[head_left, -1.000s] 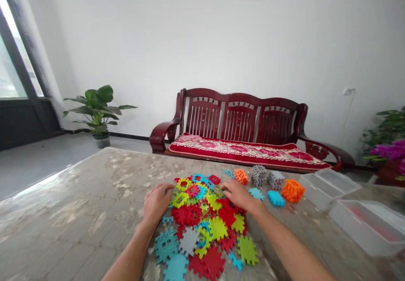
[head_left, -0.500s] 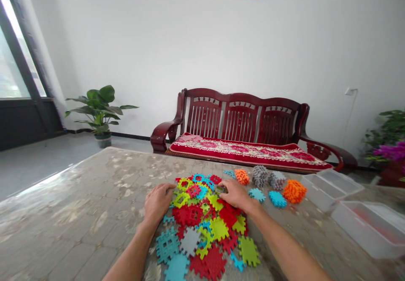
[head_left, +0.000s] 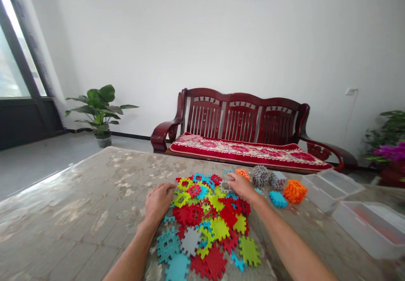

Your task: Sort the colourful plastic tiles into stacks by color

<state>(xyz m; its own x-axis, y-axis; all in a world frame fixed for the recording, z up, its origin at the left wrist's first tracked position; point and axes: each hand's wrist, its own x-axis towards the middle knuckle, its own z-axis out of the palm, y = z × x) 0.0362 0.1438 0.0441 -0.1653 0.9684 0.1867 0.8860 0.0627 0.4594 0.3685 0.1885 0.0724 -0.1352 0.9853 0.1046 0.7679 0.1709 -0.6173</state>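
Observation:
A loose pile of toothed interlocking plastic tiles (head_left: 215, 262) in red, lime, blue, teal and grey spreads across the middle of the table. My right hand (head_left: 241, 187) is at the far right side of the pile, its fingers pinching the edge of a grey tile with an open square centre (head_left: 225, 186). At the pile's left edge rests my left hand (head_left: 159, 201), fingers loosely bent and laid by a lime tile (head_left: 182, 199), holding nothing I can see. My right hand partly hides a light blue tile and an orange stack (head_left: 243, 174) behind it.
To the right stand grey tile stacks (head_left: 260, 175), a bright blue stack (head_left: 278, 199) and a larger orange stack (head_left: 295, 191). Beyond them are two clear plastic boxes (head_left: 367, 230). A patterned cloth covers the table (head_left: 79, 213); a wooden bench (head_left: 240, 120) stands behind.
My right hand has moved up and slightly right, taking the grey tile at the pile's far edge and uncovering red and blue tiles. My left hand has stayed almost still.

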